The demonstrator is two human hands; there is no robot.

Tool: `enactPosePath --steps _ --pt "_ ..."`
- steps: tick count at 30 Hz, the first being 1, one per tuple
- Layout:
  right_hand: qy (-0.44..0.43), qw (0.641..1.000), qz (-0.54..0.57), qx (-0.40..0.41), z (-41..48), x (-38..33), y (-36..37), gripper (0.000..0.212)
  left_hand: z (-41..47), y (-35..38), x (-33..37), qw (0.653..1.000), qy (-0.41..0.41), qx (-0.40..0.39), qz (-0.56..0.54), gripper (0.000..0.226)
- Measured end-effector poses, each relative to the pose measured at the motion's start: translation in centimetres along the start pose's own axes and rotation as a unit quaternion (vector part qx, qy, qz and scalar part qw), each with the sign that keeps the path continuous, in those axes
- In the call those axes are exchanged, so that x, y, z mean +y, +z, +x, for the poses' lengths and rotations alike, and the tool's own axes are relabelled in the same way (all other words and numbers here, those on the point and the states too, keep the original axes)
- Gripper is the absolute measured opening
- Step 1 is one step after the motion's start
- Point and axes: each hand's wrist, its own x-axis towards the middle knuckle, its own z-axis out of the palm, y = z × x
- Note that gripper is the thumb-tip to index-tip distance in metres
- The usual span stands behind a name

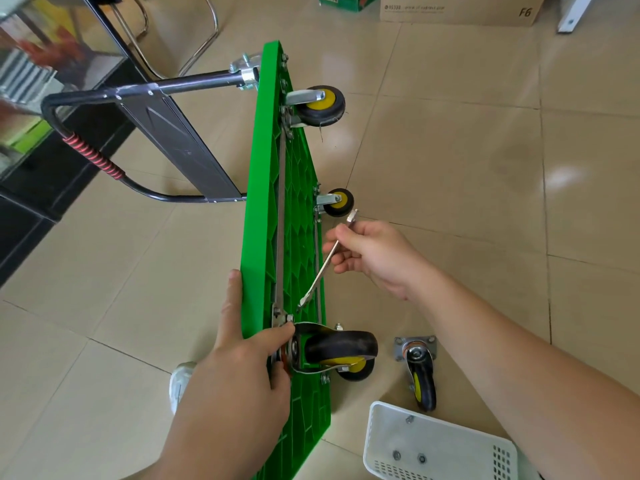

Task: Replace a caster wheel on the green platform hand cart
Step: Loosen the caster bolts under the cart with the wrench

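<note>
Tiles (450, 150), glossy beige, floor a room where a green plastic platform cart (263, 202) stands on edge. Left hand (239, 362) clasps its rim by a mounted black caster (341, 344); right hand (374, 258) keeps a closed grip on a silver wrench (322, 268).

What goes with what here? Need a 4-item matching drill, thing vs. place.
Things:
1. wrench
2. loose caster
3. nuts
4. near caster

Places:
A. in the white basket
B. lying on the floor tiles
C. gripped by the right hand
D. held by the left hand at the green cart underside

Pairs: 1-C, 2-B, 3-A, 4-D
</note>
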Motion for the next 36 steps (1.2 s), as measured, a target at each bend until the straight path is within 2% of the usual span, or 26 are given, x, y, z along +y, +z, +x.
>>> enactPosePath --steps 7,12,16,21,25,32,36 --pt "0.066 0.996 -0.003 -0.054 1.6 -0.7 1.4 0.021 0.0 0.2 0.2 1.0 0.007 -0.002 -0.015 0.043" --pt "0.093 0.993 -0.017 -0.07 2.6 -0.7 1.9 0.019 0.4 0.5 -0.3 0.998 0.062 0.009 -0.029 0.053" --pt "0.099 0.991 -0.051 -0.074 3.1 -0.9 2.7 0.016 0.3 1.0 -0.7 0.997 0.063 0.004 -0.05 0.048" --pt "0.085 0.992 -0.082 -0.054 3.6 -0.5 3.3 0.015 0.4 1.0 -0.7 0.995 0.089 0.026 -0.033 0.055" --pt "0.048 0.99 -0.132 -0.026 3.5 -0.6 4.0 0.019 0.6 1.0 -0.7 0.994 0.099 0.029 -0.026 0.054" --pt "-0.035 0.993 -0.117 -0.002 1.1 -1.8 5.3 0.015 0.3 0.3 -0.5 0.998 0.056 -0.007 -0.01 0.04" --pt "-0.119 0.973 -0.192 -0.039 -1.1 -1.8 5.7 0.008 0.2 -0.3 0.0 0.999 0.024 -0.032 0.03 0.039"
